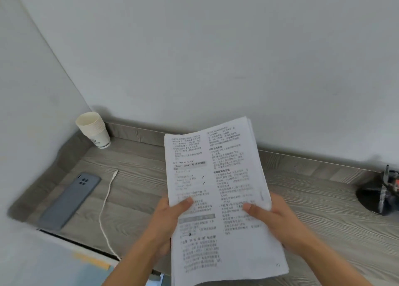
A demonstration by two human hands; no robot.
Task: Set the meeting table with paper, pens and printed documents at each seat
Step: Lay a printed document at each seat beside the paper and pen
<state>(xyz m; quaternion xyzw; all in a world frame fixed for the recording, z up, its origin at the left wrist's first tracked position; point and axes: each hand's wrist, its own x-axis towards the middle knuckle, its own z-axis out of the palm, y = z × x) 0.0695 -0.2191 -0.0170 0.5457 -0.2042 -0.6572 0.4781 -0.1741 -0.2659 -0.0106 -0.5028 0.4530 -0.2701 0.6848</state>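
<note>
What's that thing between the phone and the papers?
A white cable, lying on the desk between the phone and the papers. The head view shows it.

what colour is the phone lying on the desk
Blue-grey phone, lying camera side up; head view.

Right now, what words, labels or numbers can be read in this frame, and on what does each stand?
"Memory Stick": heading in the left column of the printed documents.
"111": apparently the page number, lower right corner of the same page.
Remaining Chinese print: too blurred to read.
Stacked paper cups: dark mark, unreadable.
</note>
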